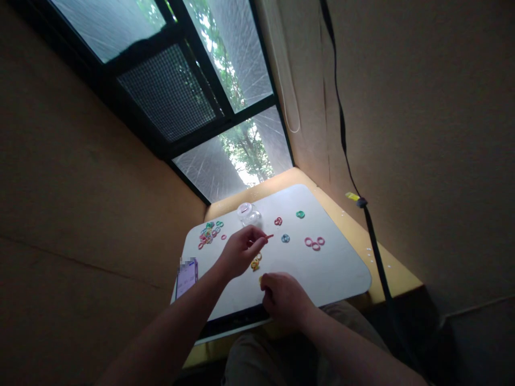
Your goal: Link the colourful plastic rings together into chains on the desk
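Above the white board (333, 273), the left hand (241, 251) is pinched closed and the right hand (286, 296) is curled, its hold impossible to tell. Coloured rings (207, 234) are grouped beneath. By the left fingertips a red ring (270, 236) is held; a light grip is advised.

Open surface is spanning the right front of the white table (336, 274), while the clear jar (250, 216) is blocking passage behind the left hand (243, 250). The left forearm (195, 308) is barring the right hand (285, 296) from the phone (187, 279); a narrow lane is separating the blue rings (285, 238) from the pink rings (315, 245).
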`<action>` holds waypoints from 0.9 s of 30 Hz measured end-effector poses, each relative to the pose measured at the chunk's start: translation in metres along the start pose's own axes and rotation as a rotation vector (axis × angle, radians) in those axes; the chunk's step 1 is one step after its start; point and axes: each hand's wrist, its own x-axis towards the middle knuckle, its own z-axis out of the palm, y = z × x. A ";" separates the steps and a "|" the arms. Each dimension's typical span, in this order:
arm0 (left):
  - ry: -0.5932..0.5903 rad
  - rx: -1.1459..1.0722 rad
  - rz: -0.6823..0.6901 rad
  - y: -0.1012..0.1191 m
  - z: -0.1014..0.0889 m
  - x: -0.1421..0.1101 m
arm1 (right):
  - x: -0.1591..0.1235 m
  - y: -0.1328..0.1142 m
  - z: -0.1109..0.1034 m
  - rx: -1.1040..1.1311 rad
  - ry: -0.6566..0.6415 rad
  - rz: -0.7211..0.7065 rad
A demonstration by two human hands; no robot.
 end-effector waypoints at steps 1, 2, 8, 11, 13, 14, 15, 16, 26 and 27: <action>0.003 0.123 0.015 -0.004 -0.002 0.007 | 0.000 0.000 -0.001 -0.002 -0.013 -0.003; 0.001 0.246 0.031 -0.009 -0.004 0.015 | 0.001 0.000 -0.001 -0.001 -0.022 -0.006; -0.047 0.740 0.145 -0.034 -0.005 0.058 | 0.001 -0.001 0.000 0.031 0.002 0.012; -0.077 0.816 0.214 -0.041 0.003 0.074 | 0.001 0.000 0.001 0.048 0.017 0.016; -0.102 0.851 0.251 -0.043 0.010 0.082 | 0.001 0.001 0.001 0.060 0.020 0.017; -0.115 0.869 0.261 -0.044 0.013 0.087 | 0.001 0.001 0.001 0.066 0.021 0.017; -0.125 0.888 0.265 -0.045 0.017 0.090 | 0.001 0.001 0.000 0.072 0.021 0.018; -0.134 0.907 0.264 -0.046 0.020 0.094 | 0.001 0.001 0.000 0.079 0.019 0.019; -0.127 0.894 0.239 -0.057 0.021 0.093 | 0.003 -0.001 -0.001 0.091 -0.001 0.037; -0.106 0.877 0.229 -0.056 0.016 0.085 | 0.003 -0.001 -0.001 0.092 -0.002 0.036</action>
